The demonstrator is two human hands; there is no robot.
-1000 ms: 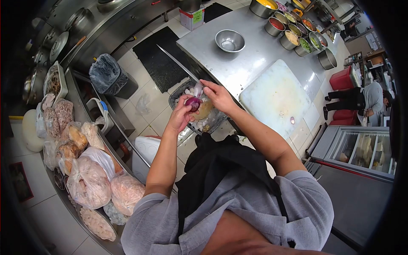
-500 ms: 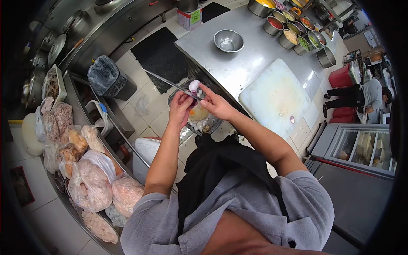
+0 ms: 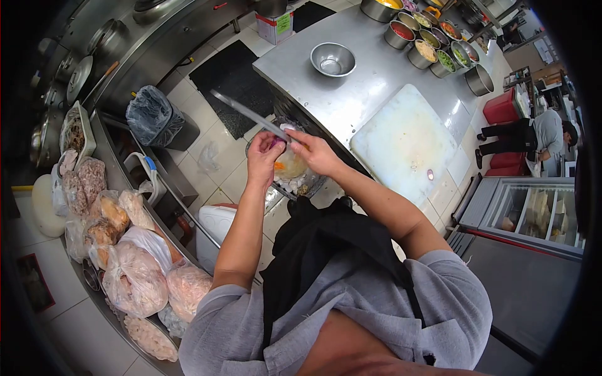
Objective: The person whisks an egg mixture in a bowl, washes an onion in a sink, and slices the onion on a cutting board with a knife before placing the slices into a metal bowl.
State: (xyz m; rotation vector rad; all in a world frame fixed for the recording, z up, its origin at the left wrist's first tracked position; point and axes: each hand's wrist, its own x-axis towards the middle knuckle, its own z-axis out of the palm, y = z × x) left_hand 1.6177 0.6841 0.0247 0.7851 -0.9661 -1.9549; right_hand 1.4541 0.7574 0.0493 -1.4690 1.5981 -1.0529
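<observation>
While the person stands at the corner of the metal surface (image 3: 376, 81), both hands meet above a lined bin (image 3: 316, 190); the left hand (image 3: 259, 156) is closed around a red onion (image 3: 276, 143), of which only a small purple part shows between the fingers; the right hand (image 3: 315, 153) is closed around the handle end of a long knife (image 3: 241, 109), and its blade points forward and to the left, across the top of the left hand. A pale piece (image 3: 287, 127) is seen close beside the blade; whether it is joined to the onion, one cannot tell. The onion is over the bin, not over the surface; in the bin there lie white scraps and some orange bits (image 3: 279, 167).

On the surface, just to the right of the hands, lies a white cutting board (image 3: 401, 141), which carries a small purple-edged slice (image 3: 430, 175) near its right edge; farther forward stands a metal bowl (image 3: 333, 59), and beyond it a group of metal containers (image 3: 422, 53) with cut food of several colours.
</observation>
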